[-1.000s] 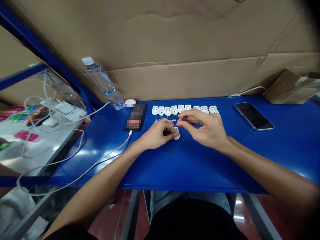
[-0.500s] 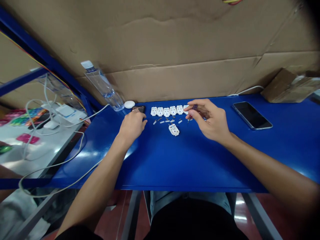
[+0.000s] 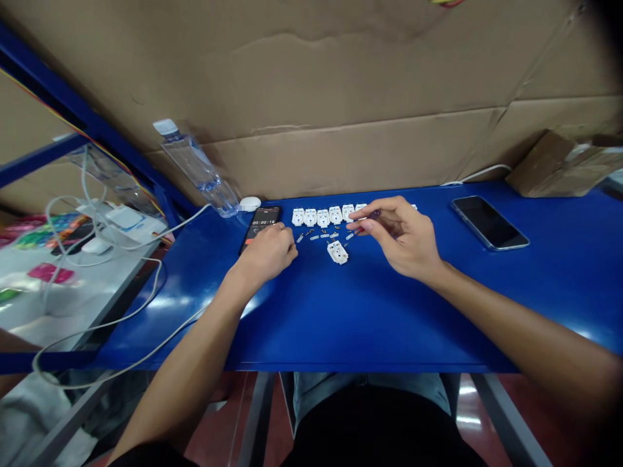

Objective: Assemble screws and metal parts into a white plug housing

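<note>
My left hand (image 3: 270,251) hovers at the near end of a black phone (image 3: 264,217) whose screen shows a running timer. Its fingers are curled in, and I see nothing in them. My right hand (image 3: 406,237) pinches a small screwdriver (image 3: 374,215) with a dark purple handle, its thin shaft pointing down to the left. Between the hands a single white plastic plug housing (image 3: 337,251) lies on the blue table. Behind it stands a row of several similar white housings (image 3: 322,217), partly hidden by my right hand. Small clear strips (image 3: 324,235) and tiny metal parts (image 3: 324,231) lie in front of that row.
A water bottle (image 3: 197,167) and a round white case (image 3: 250,203) stand at the back left. Another phone (image 3: 489,222) lies on the right, near a cardboard box (image 3: 564,165). A white cable (image 3: 156,285) loops over the left edge. Cardboard (image 3: 341,97) walls the back.
My left hand has drawn back and right off the phone, uncovering its timer screen. My right hand has shifted slightly left with the screwdriver, its shaft now nearer the loose housing.
</note>
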